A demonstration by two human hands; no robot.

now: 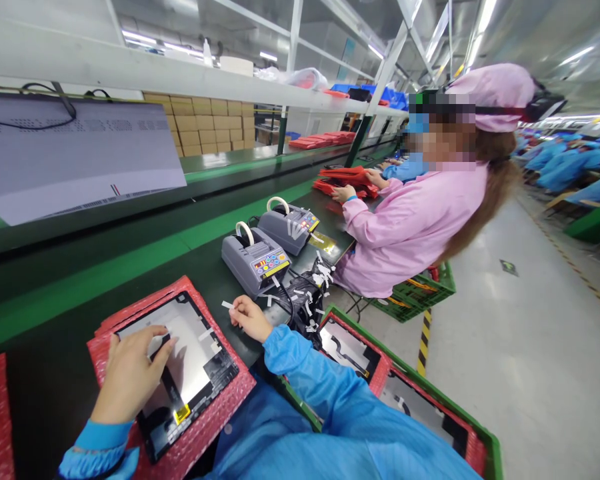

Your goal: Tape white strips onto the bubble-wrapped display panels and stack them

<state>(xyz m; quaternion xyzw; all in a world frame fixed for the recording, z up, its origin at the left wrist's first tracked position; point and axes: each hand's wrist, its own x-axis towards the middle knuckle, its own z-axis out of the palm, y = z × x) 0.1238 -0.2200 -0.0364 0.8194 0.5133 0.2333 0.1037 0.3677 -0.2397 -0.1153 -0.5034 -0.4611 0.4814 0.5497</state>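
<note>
Conveyor belt (45,407) runs through the factory; on it a tablet panel (180,353) sits on red bubble wrap (220,417), left hand (130,373) flat on its glass, right hand (250,319) pinching a white tape strip (227,305); its yellow label (182,414) is unreadable.

A smooth, softly glossy surface is shown by the tablet panel (183,350), and its border is finished in glossy black. Pebbled, shiny red plastic is seen in the bubble-wrap pouch (230,400) beneath it. Matt, paper-like film is suggested by the white tape strip (227,305). Matt grey plastic is used for the tape dispenser casing (253,263). A smooth, matt rubbery finish is shown by the dark green conveyor belt (55,380). Light, faintly sheened cloth is seen in the blue sleeve (300,363), while matt corrugated cardboard is shown by the stacked cartons (205,123).
</note>
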